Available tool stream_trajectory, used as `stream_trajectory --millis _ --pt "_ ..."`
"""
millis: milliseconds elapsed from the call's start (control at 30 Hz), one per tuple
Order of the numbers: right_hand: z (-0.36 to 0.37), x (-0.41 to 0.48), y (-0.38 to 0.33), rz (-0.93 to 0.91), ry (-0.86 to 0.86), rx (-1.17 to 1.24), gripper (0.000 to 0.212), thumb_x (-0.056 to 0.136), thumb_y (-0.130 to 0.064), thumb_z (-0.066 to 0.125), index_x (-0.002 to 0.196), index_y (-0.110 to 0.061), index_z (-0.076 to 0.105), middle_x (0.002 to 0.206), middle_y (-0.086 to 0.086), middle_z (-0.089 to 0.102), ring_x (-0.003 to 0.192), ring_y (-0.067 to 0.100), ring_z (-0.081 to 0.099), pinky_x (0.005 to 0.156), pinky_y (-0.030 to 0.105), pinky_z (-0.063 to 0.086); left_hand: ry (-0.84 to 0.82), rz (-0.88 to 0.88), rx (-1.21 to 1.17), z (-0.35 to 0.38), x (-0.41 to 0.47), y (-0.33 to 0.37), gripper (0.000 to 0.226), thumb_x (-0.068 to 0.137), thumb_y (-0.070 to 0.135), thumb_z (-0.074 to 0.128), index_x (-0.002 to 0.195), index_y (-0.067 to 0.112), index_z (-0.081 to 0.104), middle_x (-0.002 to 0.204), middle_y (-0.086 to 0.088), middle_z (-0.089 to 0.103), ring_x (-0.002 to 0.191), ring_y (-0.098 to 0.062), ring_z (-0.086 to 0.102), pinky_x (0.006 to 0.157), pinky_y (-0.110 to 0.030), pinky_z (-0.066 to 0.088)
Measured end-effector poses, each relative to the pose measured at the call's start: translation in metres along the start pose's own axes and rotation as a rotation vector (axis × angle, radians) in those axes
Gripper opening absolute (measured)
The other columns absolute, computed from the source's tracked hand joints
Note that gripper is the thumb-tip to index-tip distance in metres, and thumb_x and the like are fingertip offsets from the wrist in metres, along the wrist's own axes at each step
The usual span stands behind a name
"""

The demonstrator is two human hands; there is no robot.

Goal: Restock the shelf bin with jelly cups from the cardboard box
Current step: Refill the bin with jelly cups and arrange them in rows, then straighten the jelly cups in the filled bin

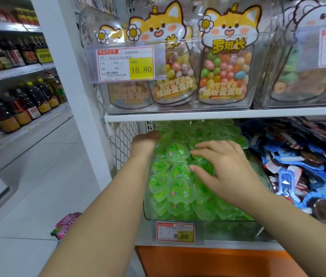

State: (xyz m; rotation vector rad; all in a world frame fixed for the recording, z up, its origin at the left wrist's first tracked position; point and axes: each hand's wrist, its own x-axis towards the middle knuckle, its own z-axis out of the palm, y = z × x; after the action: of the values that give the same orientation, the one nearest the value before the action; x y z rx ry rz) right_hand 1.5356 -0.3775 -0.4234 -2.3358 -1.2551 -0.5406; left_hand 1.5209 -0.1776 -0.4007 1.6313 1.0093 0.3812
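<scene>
A clear shelf bin (pixel 228 226) on the lower shelf is heaped with green heart-shaped jelly cups (pixel 178 172). My right hand (pixel 224 166) lies on top of the heap with its fingers spread and nearly straight, pressing on the cups. My left hand (pixel 146 139) reaches deep along the bin's left side under the upper shelf; its fingers are hidden among the cups at the back. The cardboard box is out of view.
A white shelf board (pixel 218 113) hangs low over the bin, carrying clear tubs of candy bags (pixel 224 76). A pile of blue snack packets (pixel 302 166) fills the bin to the right. A pink bag (pixel 66 224) lies on the floor. Oil bottles (pixel 24 104) line the left aisle.
</scene>
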Motion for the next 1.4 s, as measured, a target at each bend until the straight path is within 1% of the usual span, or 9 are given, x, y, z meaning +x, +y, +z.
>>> stream_trajectory --millis 200,333,500,667,767,867,1100,1233,1400 --pt "-0.001 -0.001 0.0 0.001 0.011 -0.005 0.051 0.083 -0.056 0.037 0.111 -0.025 0.067 0.113 -0.009 0.063 0.108 0.017 0.055 0.099 0.035 0.028 -0.011 0.014 -0.028 -0.003 -0.003 -0.001 0.023 0.083 0.021 0.063 0.064 0.013 0.052 0.064 -0.002 0.046 0.057 -0.016 0.042 0.053 -0.026 0.032" --pt "-0.002 0.0 0.0 0.0 0.007 -0.017 0.051 0.083 -0.056 0.037 0.111 -0.025 0.068 0.113 -0.008 0.063 0.107 0.018 0.055 0.099 0.037 0.031 -0.022 0.045 -0.032 -0.004 -0.005 -0.003 0.015 0.086 0.026 0.058 0.085 0.013 0.066 0.069 0.001 0.049 0.059 -0.014 0.042 0.058 -0.027 0.034" --pt "-0.003 0.0 0.002 -0.003 0.002 -0.026 0.053 0.083 -0.056 0.036 0.112 -0.025 0.067 0.113 -0.008 0.064 0.107 0.018 0.056 0.099 0.039 0.032 -0.014 0.108 -0.056 -0.004 -0.007 -0.007 0.03 0.092 0.03 0.051 0.065 0.021 0.062 0.068 0.008 0.05 0.059 -0.01 0.041 0.053 -0.02 0.031" --pt "-0.002 -0.001 0.002 -0.018 0.023 -0.034 0.05 0.083 -0.055 0.038 0.109 -0.024 0.069 0.111 -0.007 0.065 0.104 0.019 0.057 0.098 0.037 0.032 0.024 0.191 0.032 -0.012 -0.015 -0.007 0.031 0.092 0.032 0.051 0.066 0.022 0.063 0.064 0.009 0.05 0.058 -0.011 0.043 0.057 -0.024 0.034" --pt "-0.004 -0.01 0.002 -0.025 0.071 -0.021 0.047 0.083 -0.053 0.041 0.105 -0.023 0.07 0.108 -0.007 0.066 0.101 0.019 0.059 0.097 0.036 0.032 0.077 0.314 0.153 -0.018 -0.034 -0.021 0.029 0.09 0.036 0.052 0.076 0.017 0.069 0.067 0.007 0.057 0.071 -0.016 0.055 0.069 -0.026 0.04" --pt "-0.008 -0.028 0.001 -0.027 0.15 0.016 0.04 0.083 -0.048 0.046 0.101 -0.022 0.071 0.103 -0.007 0.067 0.096 0.02 0.06 0.095 0.037 0.034 0.204 0.47 0.263 -0.022 -0.069 -0.043 0.03 0.09 0.039 0.052 0.072 0.02 0.066 0.062 0.006 0.059 0.07 -0.019 0.058 0.062 -0.027 0.04" --pt "-0.014 -0.118 -0.002 0.043 0.343 0.236 0.023 0.086 -0.026 0.053 0.091 -0.01 0.069 0.085 0.001 0.067 0.081 0.016 0.057 0.076 0.026 0.042 0.192 0.991 0.07 0.009 -0.163 -0.104 0.018 0.09 0.027 0.05 0.081 0.017 0.062 0.066 0.007 0.053 0.064 -0.014 0.049 0.058 -0.024 0.038" --pt "0.022 -0.205 0.015 0.241 0.166 0.248 0.022 0.085 -0.029 0.054 0.088 -0.014 0.069 0.082 -0.001 0.067 0.078 0.017 0.06 0.073 0.025 0.045 0.025 0.943 0.191 0.046 -0.185 -0.189 0.022 0.089 0.031 0.045 0.088 0.02 0.064 0.077 0.013 0.058 0.07 -0.007 0.054 0.063 -0.021 0.042" --pt "0.06 -0.282 0.056 0.662 -0.464 0.231 0.023 0.088 -0.025 0.061 0.111 -0.021 0.066 0.103 0.002 0.069 0.097 0.022 0.064 0.083 0.029 0.049 -0.329 0.734 0.539 0.082 -0.183 -0.271 0.017 0.095 0.032 0.048 0.105 0.031 0.061 0.101 0.016 0.062 0.091 -0.003 0.059 0.074 -0.019 0.045"
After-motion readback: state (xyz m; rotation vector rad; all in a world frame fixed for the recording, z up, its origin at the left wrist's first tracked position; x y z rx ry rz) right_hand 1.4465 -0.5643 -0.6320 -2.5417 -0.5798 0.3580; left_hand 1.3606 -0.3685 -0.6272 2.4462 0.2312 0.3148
